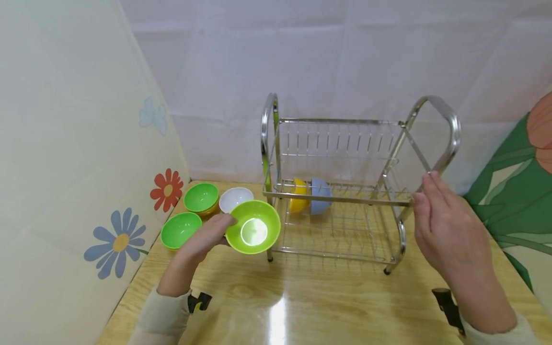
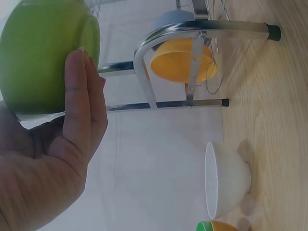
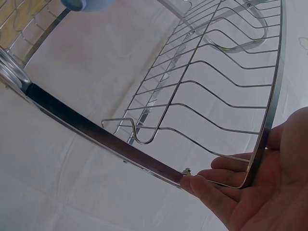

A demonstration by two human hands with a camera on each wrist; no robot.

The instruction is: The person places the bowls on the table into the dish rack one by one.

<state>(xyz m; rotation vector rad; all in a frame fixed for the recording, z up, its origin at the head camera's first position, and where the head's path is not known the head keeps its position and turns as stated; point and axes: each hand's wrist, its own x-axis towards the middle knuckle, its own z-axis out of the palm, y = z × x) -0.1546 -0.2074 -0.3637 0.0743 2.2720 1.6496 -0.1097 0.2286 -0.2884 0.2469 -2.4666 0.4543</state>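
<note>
My left hand (image 1: 202,242) holds a lime-green bowl (image 1: 253,227) by its rim, thumb over the edge and fingers against the outside. The bowl is lifted above the table, its inside facing the head camera. In the left wrist view, its green underside (image 2: 41,57) shows above the fingers. At the right front corner of a two-tier metal dish rack (image 1: 336,199), my right hand (image 1: 453,230) grips the upper shelf's frame, clearest in the right wrist view. A yellow bowl (image 1: 298,201) and a blue bowl (image 1: 320,203) stand on edge at the rack's lower left.
Left of the rack sit a white bowl (image 1: 235,195), a green bowl (image 1: 201,196) stacked on yellow, and another green bowl (image 1: 180,229) nearer the front. The wooden table (image 1: 327,306) meets a white cloth (image 1: 224,96) behind and a flower-printed panel (image 1: 142,201) at left.
</note>
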